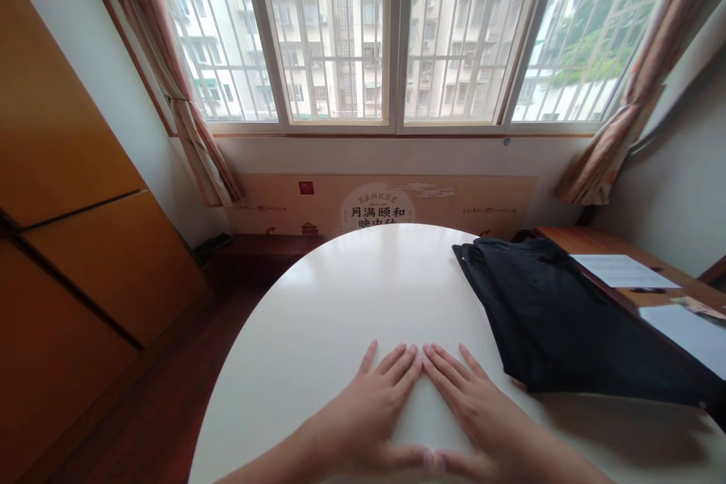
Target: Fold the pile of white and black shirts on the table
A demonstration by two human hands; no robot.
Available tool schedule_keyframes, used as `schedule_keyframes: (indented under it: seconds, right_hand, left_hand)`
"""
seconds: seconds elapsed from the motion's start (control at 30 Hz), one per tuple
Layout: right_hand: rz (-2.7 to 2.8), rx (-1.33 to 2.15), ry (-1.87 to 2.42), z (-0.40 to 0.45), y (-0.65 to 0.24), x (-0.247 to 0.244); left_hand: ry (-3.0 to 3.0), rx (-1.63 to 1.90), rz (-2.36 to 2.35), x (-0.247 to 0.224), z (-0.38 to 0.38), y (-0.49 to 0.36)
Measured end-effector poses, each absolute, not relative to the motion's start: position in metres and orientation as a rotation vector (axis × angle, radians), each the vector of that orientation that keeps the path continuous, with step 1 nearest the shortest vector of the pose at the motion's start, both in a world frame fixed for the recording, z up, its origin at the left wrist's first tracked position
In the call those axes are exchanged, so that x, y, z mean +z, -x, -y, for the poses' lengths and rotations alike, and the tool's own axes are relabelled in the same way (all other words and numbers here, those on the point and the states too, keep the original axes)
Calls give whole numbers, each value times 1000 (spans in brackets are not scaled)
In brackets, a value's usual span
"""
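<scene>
My left hand (374,408) lies flat on the white round table (363,280), its fingers stretched forward. Beside it my right hand (468,404) also rests palm down on the tabletop. The index fingertips meet at the top and the thumb tips touch near the bottom, framing a triangle of white surface. Neither hand holds anything. To the right of my right hand, apart from it, a dark folded garment (561,318), perhaps trousers, lies across the table's right side and reaches past the edge.
A wooden desk (572,238) with paper sheets (621,271) adjoins on the right. A printed cardboard panel (272,200) stands below the barred window (340,38). Tied curtains (193,128) hang on both sides, and a wooden cabinet (107,257) is at the left.
</scene>
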State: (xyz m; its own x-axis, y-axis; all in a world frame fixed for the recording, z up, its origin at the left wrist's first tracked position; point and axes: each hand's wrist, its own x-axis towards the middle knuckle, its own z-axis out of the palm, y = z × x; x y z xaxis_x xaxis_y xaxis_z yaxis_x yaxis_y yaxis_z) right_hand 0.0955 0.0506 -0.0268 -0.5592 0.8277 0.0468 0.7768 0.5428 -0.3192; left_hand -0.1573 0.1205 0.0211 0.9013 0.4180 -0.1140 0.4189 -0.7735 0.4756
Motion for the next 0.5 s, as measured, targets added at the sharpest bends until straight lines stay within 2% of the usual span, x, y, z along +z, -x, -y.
schedule_keyframes:
  seconds: [0.1,0.23,0.33,0.4,0.5]
  right_hand:
    - [2508,377,1354,-48,-92,-27]
    - [2136,237,1315,-47,-91,-17]
    - [1865,-7,1289,-51,-119,2]
    - [1694,-229,1459,-56,-158,14]
    - [1341,-574,1975,-66,-227,18]
  left_hand:
    - [-2518,101,-694,24,-117,153]
    - [-2371,394,-899,27,-110,147]
    - [-2385,304,-896,28,-109,146]
    - [-2440,216,-860,28,-110,145]
    - [-2490,173,-842,29,-113,144]
